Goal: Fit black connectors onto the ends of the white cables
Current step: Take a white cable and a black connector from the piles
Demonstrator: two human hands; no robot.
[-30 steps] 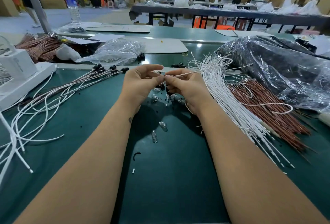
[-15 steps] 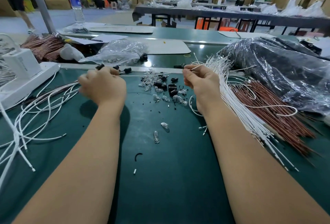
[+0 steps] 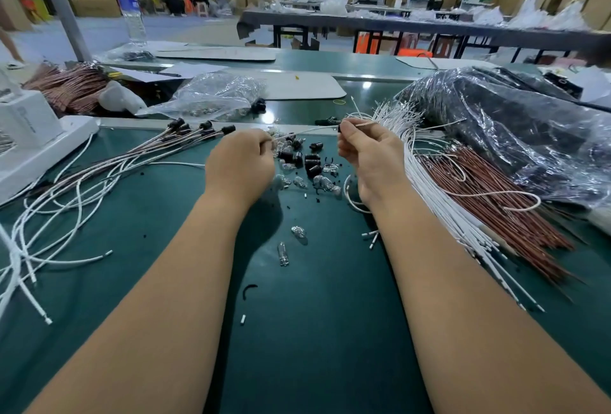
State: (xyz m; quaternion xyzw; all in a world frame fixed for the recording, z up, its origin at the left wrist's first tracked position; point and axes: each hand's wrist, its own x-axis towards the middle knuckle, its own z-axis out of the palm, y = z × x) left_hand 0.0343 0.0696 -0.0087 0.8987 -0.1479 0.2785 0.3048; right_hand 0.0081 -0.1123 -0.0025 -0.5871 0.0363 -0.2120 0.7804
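A thin white cable (image 3: 307, 131) stretches between my two hands above the green mat. My left hand (image 3: 241, 162) is curled and pinches its left end. My right hand (image 3: 367, 152) pinches the other part, with a short tip sticking out past the fingers and a small dark piece at the fingertips. Loose black connectors (image 3: 305, 159) lie between the hands, mixed with small clear bulbs (image 3: 325, 182). Finished cables with black connectors (image 3: 198, 127) lie fanned at the left. A thick bundle of bare white cables (image 3: 433, 189) runs along my right forearm.
Reddish-brown wires (image 3: 496, 202) and a black plastic bag (image 3: 529, 136) fill the right side. A clear bag (image 3: 215, 96) lies behind the connectors, a white box (image 3: 26, 123) at the left edge, a water bottle (image 3: 130, 10) far back. Two stray bulbs (image 3: 291, 241) lie mid-mat.
My left hand went left to the finished cables and has come back to the middle. My right hand moved to the bundle, and a new white cable now spans both hands.
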